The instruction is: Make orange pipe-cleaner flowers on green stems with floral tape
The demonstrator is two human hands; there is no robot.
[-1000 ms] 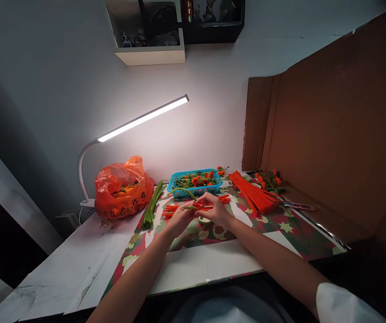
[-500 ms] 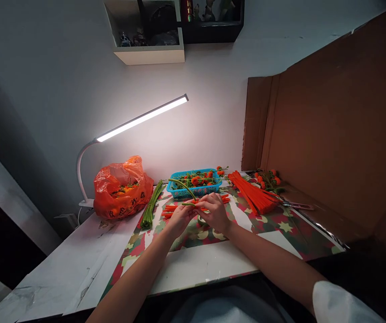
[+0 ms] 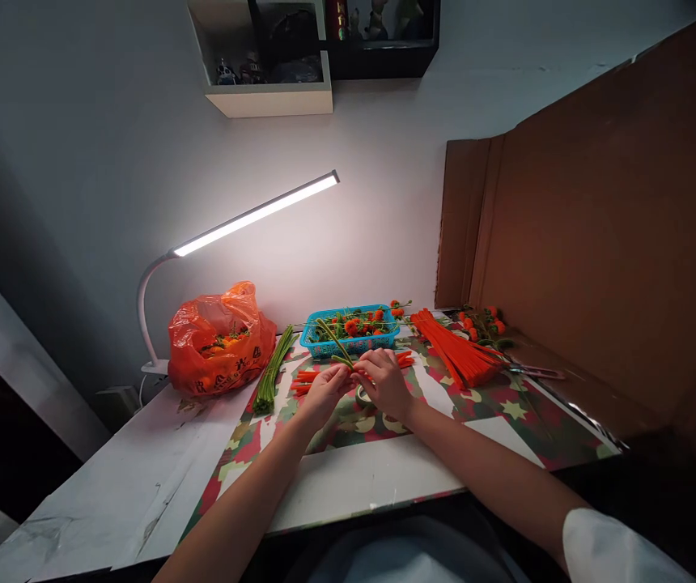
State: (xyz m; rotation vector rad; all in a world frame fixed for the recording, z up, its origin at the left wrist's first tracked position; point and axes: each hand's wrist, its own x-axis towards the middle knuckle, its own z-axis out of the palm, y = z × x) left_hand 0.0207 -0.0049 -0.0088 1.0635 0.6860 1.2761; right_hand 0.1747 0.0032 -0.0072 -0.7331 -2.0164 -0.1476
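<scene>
My left hand [image 3: 324,395] and my right hand [image 3: 388,385] meet above the middle of the table, fingertips pinched together. Between them is a thin green pipe cleaner [image 3: 327,332], bent, its long end rising up and to the left. A shorter green piece pokes out beside the left fingertips. Below and behind the hands lie loose orange pipe cleaners [image 3: 303,380], partly covered by the fingers. A small roll of tape [image 3: 362,397] sits just under my right hand, half hidden. To the left rests a bundle of green pipe cleaners [image 3: 271,376].
A blue basket [image 3: 317,350] holds orange flowers on green stems. An orange plastic bag [image 3: 220,376] stands at left by a lit lamp [image 3: 256,214]. A bundle of red-orange pipe cleaners [image 3: 454,352], scissors [image 3: 539,372] and more flowers [image 3: 482,325] lie at right, near a cardboard wall [image 3: 591,243].
The green pipe cleaner's long end has swung from a low leftward arc to a steeper angle, and its bend shows more narrowly folded. Both hands have stayed nearly in place.
</scene>
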